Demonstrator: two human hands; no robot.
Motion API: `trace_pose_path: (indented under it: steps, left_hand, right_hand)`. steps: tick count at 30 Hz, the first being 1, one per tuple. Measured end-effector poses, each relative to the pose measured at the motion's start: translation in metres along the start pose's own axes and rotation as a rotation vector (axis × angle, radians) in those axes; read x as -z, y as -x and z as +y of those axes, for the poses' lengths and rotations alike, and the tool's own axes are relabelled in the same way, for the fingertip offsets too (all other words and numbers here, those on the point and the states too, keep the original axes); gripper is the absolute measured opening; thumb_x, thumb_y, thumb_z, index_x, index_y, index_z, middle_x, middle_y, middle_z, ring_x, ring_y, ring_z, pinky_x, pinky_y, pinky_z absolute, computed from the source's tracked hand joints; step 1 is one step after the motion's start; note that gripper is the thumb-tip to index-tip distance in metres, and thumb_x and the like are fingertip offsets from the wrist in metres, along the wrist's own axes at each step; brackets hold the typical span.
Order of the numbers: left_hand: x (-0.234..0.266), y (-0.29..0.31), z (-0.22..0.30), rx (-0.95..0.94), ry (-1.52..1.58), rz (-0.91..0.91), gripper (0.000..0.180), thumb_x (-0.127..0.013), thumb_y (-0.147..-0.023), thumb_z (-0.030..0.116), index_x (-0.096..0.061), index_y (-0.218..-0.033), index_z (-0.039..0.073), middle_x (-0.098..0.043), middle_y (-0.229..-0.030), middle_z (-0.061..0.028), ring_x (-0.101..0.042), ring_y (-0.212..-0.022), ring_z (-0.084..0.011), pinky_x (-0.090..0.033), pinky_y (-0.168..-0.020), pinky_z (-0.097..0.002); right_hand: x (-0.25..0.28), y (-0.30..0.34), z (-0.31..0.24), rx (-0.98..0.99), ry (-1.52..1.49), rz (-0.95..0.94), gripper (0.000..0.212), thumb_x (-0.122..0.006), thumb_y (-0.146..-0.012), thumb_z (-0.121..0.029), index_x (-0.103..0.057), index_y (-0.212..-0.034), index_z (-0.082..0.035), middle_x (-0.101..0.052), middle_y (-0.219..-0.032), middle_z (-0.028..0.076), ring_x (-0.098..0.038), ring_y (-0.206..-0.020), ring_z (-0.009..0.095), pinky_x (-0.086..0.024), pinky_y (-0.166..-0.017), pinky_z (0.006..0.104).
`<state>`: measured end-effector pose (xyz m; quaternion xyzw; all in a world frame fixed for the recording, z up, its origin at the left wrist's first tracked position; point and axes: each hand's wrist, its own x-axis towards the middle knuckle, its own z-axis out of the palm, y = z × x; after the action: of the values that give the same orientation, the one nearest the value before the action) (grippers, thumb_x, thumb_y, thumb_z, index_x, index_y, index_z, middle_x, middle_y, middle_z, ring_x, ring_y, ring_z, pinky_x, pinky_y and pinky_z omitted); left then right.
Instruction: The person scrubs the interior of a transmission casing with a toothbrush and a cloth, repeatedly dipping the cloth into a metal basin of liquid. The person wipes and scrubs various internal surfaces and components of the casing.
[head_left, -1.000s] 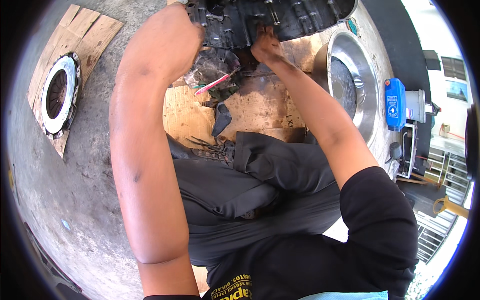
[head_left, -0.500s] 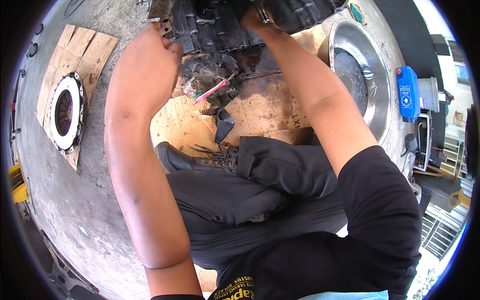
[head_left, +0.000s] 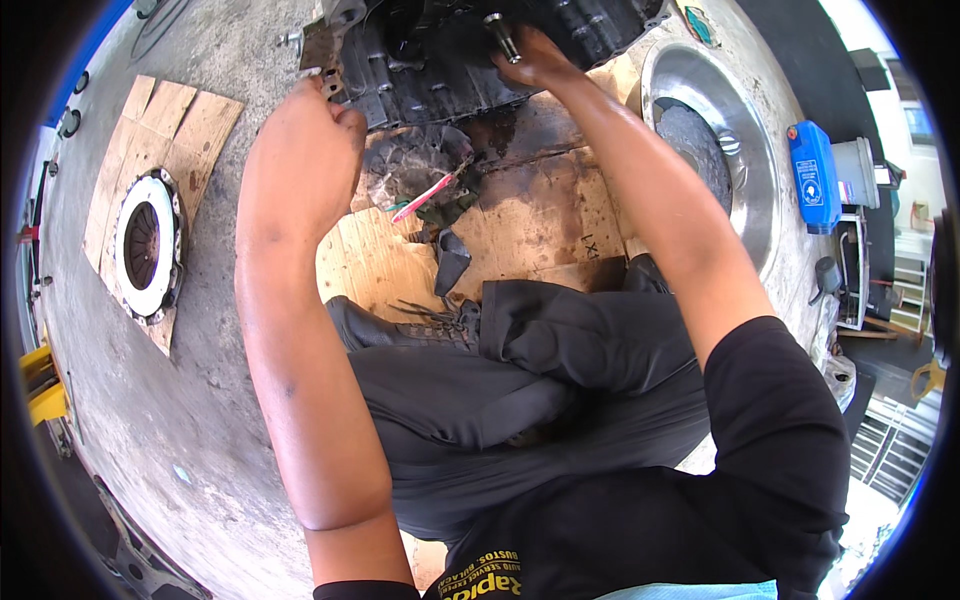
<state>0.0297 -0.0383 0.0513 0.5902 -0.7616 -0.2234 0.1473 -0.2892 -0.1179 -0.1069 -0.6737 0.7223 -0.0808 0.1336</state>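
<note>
A dark, oily, ribbed metal casing (head_left: 420, 75) lies at the top of the view. My left hand (head_left: 305, 150) is closed at its left edge, fingers curled by a small metal bracket (head_left: 331, 84) with holes; its fingertips are partly hidden. Over the casing's right half, my right hand (head_left: 540, 62) closes around a short chrome tool (head_left: 502, 38) resembling a socket, which slants up and left from the fingers. Below the casing lie a crumpled grimy plastic bag (head_left: 405, 165) and a pink-handled toothbrush-like brush (head_left: 424, 198).
Stained cardboard (head_left: 530, 215) lies under the casing. To the right stand a large metal basin (head_left: 758, 190) and a blue jug (head_left: 815, 180). At left, a clutch pressure plate (head_left: 133, 245) rests on another cardboard piece (head_left: 190, 125). My bent legs (head_left: 580, 335) are in front of me.
The view has shifted so the scene sits lower. My right hand has moved slightly right, and the chrome tool shows more fully. My left hand keeps its place at the casing's edge.
</note>
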Motion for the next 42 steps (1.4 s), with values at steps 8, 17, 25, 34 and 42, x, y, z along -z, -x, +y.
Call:
trace_pose_path:
  steps: [8, 17, 25, 34, 42]
  left_hand:
    - [0.004, -0.002, -0.004, 0.059, 0.091, -0.038, 0.047, -0.054, -0.092, 0.016, -0.053, -0.133, -0.007, -0.07, -0.11, -0.0203, -0.066, -0.108, -0.037, -0.049, -0.095, -0.0433]
    - [-0.006, -0.008, -0.026, -0.039, 0.078, -0.003, 0.053, -0.059, -0.094, 0.019, -0.049, -0.14, -0.006, -0.073, -0.105, -0.0136, -0.066, -0.068, -0.0202, -0.05, -0.071, -0.0346]
    - [-0.018, -0.018, -0.039, -0.036, 0.134, 0.015, 0.047, -0.058, -0.095, 0.015, -0.052, -0.137, -0.002, -0.073, -0.109, -0.016, -0.067, -0.107, -0.0341, -0.049, -0.094, -0.0413]
    - [-0.042, -0.032, -0.059, -0.101, 0.399, 0.13, 0.038, -0.055, -0.099, 0.007, -0.049, -0.133, -0.005, -0.072, -0.103, -0.0139, -0.071, -0.085, -0.0208, -0.053, -0.08, -0.0307]
    - [-0.04, -0.047, -0.072, -0.113, 0.504, 0.08, 0.034, -0.05, -0.098, 0.001, -0.045, -0.131, -0.009, -0.068, -0.105, -0.0154, -0.067, -0.096, -0.0214, -0.054, -0.085, -0.0301]
  right_hand:
    - [-0.112, 0.013, -0.075, -0.063, 0.226, -0.018, 0.064, -0.053, -0.087, -0.016, -0.042, -0.15, -0.012, -0.052, -0.14, 0.027, -0.06, -0.122, 0.04, -0.051, -0.1, 0.0448]
    - [0.063, 0.13, 0.011, -0.195, -0.212, -0.421, 0.078, -0.067, -0.084, -0.021, -0.034, -0.154, -0.009, -0.049, -0.146, 0.022, -0.053, -0.131, 0.028, -0.04, -0.112, 0.0417]
    - [0.193, 0.251, 0.116, -0.347, -1.206, 0.36, 0.08, -0.086, -0.078, -0.036, -0.05, -0.142, -0.004, -0.067, -0.112, 0.007, -0.066, -0.08, 0.013, -0.059, -0.07, 0.0332]
    - [0.153, 0.283, 0.216, -0.489, -1.693, 0.88, 0.05, -0.076, -0.088, -0.022, -0.052, -0.128, -0.006, -0.065, -0.099, 0.009, -0.062, -0.071, 0.019, -0.056, -0.059, 0.0374]
    - [0.155, 0.282, 0.232, -0.479, -1.768, 0.878, 0.015, -0.068, -0.096, -0.022, -0.06, -0.101, -0.011, -0.056, -0.069, 0.002, -0.045, -0.054, 0.013, -0.036, -0.048, 0.0286]
